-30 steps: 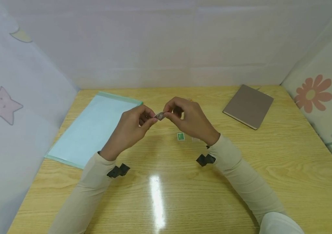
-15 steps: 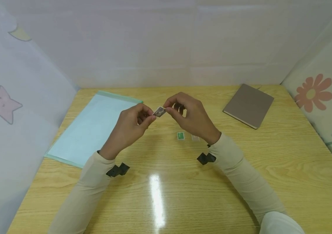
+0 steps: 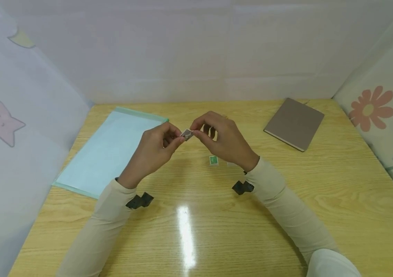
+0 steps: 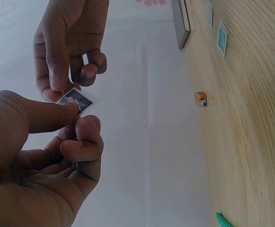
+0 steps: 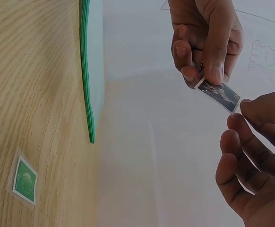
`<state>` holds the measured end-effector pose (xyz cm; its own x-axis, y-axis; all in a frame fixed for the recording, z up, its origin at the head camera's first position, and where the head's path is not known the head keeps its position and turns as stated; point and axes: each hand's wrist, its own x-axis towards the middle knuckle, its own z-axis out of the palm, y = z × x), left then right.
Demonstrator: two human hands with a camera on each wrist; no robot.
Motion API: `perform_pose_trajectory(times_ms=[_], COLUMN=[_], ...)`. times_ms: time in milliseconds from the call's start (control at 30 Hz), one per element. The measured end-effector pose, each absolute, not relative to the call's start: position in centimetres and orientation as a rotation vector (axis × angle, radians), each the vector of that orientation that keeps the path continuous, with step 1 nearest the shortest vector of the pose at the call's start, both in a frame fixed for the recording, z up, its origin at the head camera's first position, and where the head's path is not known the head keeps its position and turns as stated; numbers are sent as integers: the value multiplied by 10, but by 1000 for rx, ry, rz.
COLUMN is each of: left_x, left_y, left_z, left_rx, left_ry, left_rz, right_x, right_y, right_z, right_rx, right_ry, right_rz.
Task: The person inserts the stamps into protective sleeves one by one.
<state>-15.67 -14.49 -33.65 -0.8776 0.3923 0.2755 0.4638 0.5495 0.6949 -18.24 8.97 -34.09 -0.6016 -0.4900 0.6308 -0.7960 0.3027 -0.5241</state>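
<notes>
In the head view my left hand (image 3: 156, 152) pinches a small dark postage stamp (image 3: 187, 134) between thumb and index finger, well above the table. My right hand (image 3: 222, 138) pinches its opposite corner with thumb and forefinger. The right wrist view shows the stamp's white perforated edge and dark printed picture (image 5: 220, 94), and a clear sleeve seems to surround it in the left wrist view. On the table below lies a green stamp (image 5: 25, 182) in a clear sleeve. Beside it is a paler stamp (image 4: 209, 13), partly hidden by my right hand in the head view.
An orange-toned stamp (image 4: 201, 99) lies farther back on the table. To the left rests a large pale-blue folder (image 3: 106, 150) with green edges. A brown notebook (image 3: 294, 124) lies at the back right. Pale walls with printed pictures enclose the wooden table (image 3: 238, 227).
The stamp's face first tilted up into fuller view, then turned slightly away again. My right hand rose a little, then shifted slightly left toward my left hand. Both hands keep their pinch.
</notes>
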Motion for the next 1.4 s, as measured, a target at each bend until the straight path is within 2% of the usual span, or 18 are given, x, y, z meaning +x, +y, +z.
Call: perform_pose_trajectory(times_ms=[567,1133,1267,1400], left_x=[-157,-161,-162,-164], left_y=[-144,-139,-141,-145], left_z=[-338,-349,-351,-356], left_rx=[-744,-774,-742,-671], left_ry=[-2774,-2974,-3034,-3121], left_rz=[-1225,-1122,-1099,-1038], right_x=[-184,-186,-189,-198], right_y=[87,86,87,91], right_z=[-344,-355,-359,-375], right_rx=[1217,1169,1117,948], right_ry=[-2250,-2388,-2475,-2676], right_rz=[1246,1212,1245,1341])
